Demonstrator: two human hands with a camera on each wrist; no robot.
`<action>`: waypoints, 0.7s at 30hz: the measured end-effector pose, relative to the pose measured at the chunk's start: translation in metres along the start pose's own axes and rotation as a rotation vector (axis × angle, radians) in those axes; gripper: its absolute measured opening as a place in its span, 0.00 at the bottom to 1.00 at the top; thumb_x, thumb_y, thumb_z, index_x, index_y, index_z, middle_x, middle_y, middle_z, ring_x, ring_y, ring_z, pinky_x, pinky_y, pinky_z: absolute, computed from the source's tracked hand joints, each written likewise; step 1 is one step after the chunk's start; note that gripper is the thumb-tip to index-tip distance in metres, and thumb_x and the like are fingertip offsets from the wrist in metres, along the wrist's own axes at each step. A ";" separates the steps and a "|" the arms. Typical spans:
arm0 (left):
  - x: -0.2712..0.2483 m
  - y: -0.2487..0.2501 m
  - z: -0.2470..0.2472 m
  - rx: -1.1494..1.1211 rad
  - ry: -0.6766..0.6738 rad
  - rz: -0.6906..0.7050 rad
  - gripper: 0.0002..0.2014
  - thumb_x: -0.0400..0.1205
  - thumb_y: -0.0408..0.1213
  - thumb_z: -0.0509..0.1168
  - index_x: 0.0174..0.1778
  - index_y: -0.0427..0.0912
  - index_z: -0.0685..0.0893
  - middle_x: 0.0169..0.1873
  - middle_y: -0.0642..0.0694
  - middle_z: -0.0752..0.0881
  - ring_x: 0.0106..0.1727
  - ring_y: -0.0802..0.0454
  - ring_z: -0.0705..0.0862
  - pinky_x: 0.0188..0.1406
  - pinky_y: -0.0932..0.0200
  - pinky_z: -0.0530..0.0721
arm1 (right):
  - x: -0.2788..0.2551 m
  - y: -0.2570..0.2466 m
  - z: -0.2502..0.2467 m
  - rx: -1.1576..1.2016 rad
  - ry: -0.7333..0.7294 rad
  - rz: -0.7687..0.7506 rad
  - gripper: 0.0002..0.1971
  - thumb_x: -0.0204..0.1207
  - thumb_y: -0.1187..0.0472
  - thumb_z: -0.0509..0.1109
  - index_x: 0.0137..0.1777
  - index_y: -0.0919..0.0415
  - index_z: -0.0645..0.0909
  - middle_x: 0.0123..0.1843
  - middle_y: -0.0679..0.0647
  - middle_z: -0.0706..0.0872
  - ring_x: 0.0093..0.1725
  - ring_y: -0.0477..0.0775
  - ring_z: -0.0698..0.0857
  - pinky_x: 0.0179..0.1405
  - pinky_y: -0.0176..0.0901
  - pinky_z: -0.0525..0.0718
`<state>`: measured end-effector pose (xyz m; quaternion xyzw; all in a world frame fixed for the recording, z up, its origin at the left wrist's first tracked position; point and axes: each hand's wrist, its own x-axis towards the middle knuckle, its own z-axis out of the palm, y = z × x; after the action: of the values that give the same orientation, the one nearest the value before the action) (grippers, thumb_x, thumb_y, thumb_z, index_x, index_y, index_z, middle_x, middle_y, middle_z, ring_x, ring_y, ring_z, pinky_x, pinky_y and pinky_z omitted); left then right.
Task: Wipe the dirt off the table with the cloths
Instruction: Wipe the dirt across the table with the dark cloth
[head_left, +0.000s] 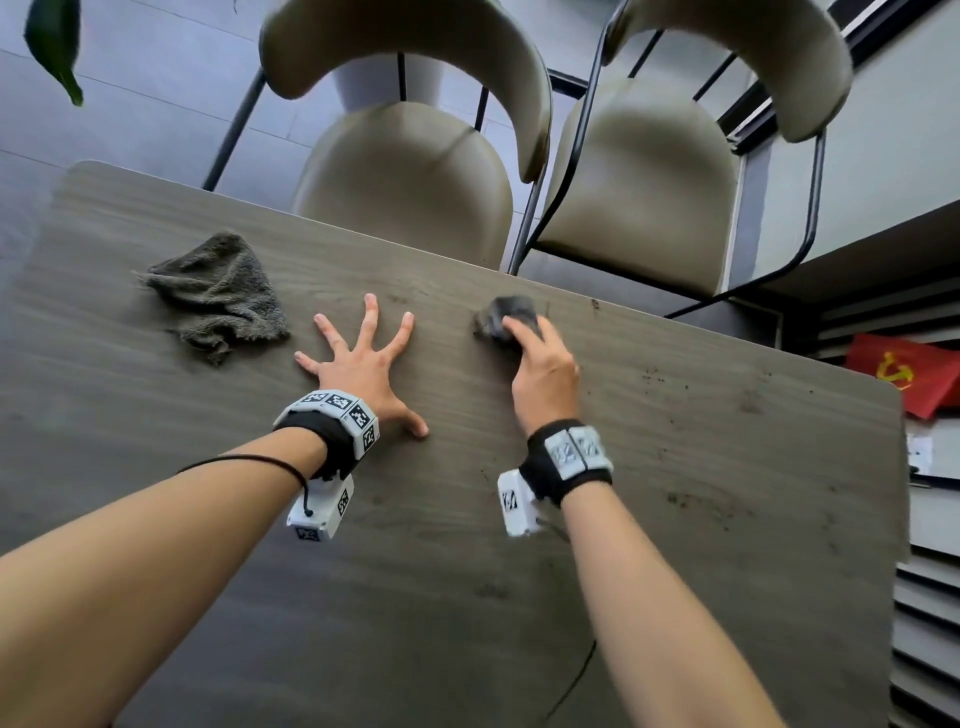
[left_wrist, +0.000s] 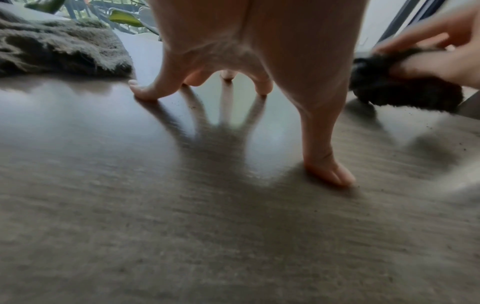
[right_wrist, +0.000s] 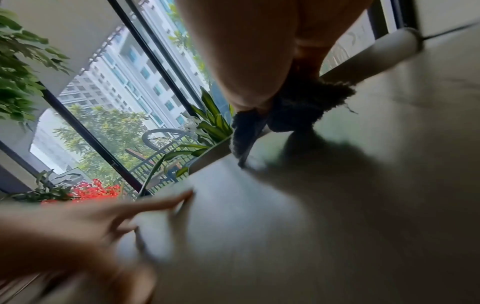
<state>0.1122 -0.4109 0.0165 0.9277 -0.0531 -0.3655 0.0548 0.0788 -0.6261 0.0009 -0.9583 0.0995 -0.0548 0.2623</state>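
Cloths first: my right hand (head_left: 545, 371) is squeezing the small dark cloth (head_left: 505, 317) in curled fingers, pressing it on the table (head_left: 467, 571). My left hand (head_left: 363, 364) is spreading wide open, fingertips touching the wood. I am seeing the grey cloth (head_left: 221, 296) lying loose just left of it. Dirt specks (head_left: 691, 499) are sitting to the right. Two chairs (head_left: 415, 171) are standing beyond the table.

Grey cloth (head_left: 221, 296) (woodgrain table (head_left: 467, 597))

A grey-green cloth (head_left: 221, 296) lies crumpled on the table's (head_left: 467, 597) far left. A dark cloth (head_left: 501, 317) is bunched near dirt specks (head_left: 691, 501) at right.
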 end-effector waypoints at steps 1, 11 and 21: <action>0.000 0.001 -0.001 0.001 -0.006 -0.003 0.77 0.46 0.75 0.80 0.81 0.76 0.30 0.81 0.56 0.20 0.82 0.17 0.32 0.67 0.07 0.57 | -0.025 0.002 0.003 0.011 -0.019 0.022 0.28 0.69 0.79 0.63 0.65 0.53 0.85 0.69 0.63 0.82 0.64 0.64 0.83 0.63 0.49 0.81; -0.001 0.019 -0.006 0.168 0.042 0.038 0.80 0.49 0.72 0.82 0.88 0.55 0.38 0.86 0.40 0.34 0.83 0.16 0.46 0.71 0.21 0.72 | -0.130 0.046 -0.013 -0.115 -0.162 0.195 0.33 0.74 0.78 0.62 0.73 0.45 0.78 0.82 0.52 0.68 0.81 0.53 0.68 0.68 0.48 0.78; 0.008 0.037 -0.002 0.164 0.014 0.028 0.82 0.50 0.72 0.82 0.88 0.38 0.38 0.86 0.30 0.37 0.83 0.17 0.45 0.76 0.25 0.70 | 0.010 0.064 -0.012 -0.233 -0.137 0.328 0.35 0.75 0.77 0.57 0.78 0.45 0.72 0.85 0.56 0.61 0.84 0.58 0.60 0.73 0.49 0.71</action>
<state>0.1168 -0.4483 0.0178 0.9306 -0.0954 -0.3529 -0.0160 0.0758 -0.6880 -0.0215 -0.9547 0.2415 0.0658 0.1611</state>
